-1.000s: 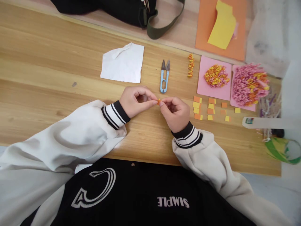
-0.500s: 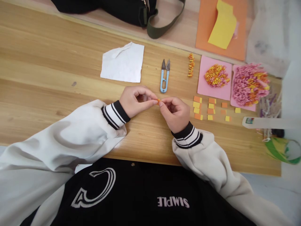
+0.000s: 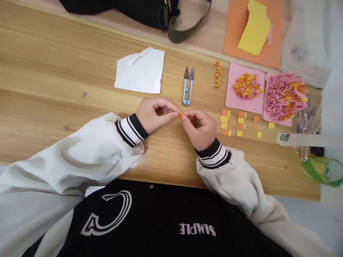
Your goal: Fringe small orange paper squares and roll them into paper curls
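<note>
A small orange piece of paper point(image 3: 180, 115) is pinched between the fingertips of both hands above the wooden table. My left hand point(image 3: 155, 115) grips its left end, thumb against forefinger. On the other end, my right hand point(image 3: 200, 129) is closed, with its other fingers curled in. Most of the piece is hidden by the fingertips. Just beyond the hands lie blue-handled thread snips point(image 3: 187, 86), blades pointing away. Right of my right hand, small orange and yellow paper pieces point(image 3: 225, 119) lie in loose columns.
A torn white paper point(image 3: 139, 72) lies at left. A short row of folded orange-yellow pieces point(image 3: 218, 73) is beyond the snips. Pink sheets point(image 3: 230, 94) hold piles of folded paper bits. Orange and yellow sheets point(image 3: 254, 30), a black bag point(image 3: 142, 12) and green tape point(image 3: 312, 169) lie around.
Slightly more of the orange paper shows between the fingertips, as the left thumb has drawn back a little. Everything else stays in place.
</note>
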Tool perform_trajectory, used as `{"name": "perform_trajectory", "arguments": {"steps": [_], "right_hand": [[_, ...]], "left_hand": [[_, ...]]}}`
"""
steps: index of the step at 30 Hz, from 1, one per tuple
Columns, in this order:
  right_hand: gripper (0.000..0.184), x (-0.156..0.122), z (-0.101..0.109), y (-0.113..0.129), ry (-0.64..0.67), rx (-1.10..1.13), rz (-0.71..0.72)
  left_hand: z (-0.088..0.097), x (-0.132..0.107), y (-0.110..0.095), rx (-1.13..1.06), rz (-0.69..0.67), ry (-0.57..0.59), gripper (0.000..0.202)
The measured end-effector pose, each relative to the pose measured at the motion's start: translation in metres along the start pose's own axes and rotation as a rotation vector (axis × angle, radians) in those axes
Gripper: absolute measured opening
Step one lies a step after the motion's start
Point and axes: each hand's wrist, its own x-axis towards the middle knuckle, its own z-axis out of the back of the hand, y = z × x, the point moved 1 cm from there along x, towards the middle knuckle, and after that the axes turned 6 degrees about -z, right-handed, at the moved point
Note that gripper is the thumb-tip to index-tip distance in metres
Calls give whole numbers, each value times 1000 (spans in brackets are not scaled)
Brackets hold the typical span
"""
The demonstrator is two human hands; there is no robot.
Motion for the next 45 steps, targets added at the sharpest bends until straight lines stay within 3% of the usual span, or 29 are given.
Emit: {"name": "perform_trajectory", "arguments": {"steps": [45], "right_hand": [[5,-2,0,0,40,34,51]], "left_hand": [[0,1,2,-69,-19,12,12]]}}
